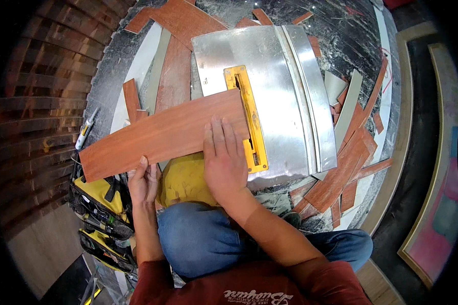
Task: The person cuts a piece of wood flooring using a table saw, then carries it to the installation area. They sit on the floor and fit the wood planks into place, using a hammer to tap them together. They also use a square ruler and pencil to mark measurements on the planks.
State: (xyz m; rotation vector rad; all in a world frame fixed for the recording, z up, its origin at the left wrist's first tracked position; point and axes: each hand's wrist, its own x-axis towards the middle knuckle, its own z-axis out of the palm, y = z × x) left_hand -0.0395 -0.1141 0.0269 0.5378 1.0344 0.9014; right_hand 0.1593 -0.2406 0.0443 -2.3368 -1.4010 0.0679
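Red-brown plank (165, 134), pinched by the left hand (144, 183) and steadied under the flat right hand (225, 161), should be kept level, fingers clear of the yellow insert (258, 133).

Right fingers (219, 136) lie flat; left fingers (152, 176), partly hidden, seem curled.

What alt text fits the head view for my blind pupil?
A person handles a reddish plank, left grip at its near edge, right grip flat on top. The plank's right end overlaps the yellow insert in a metal table; offcuts lie around.
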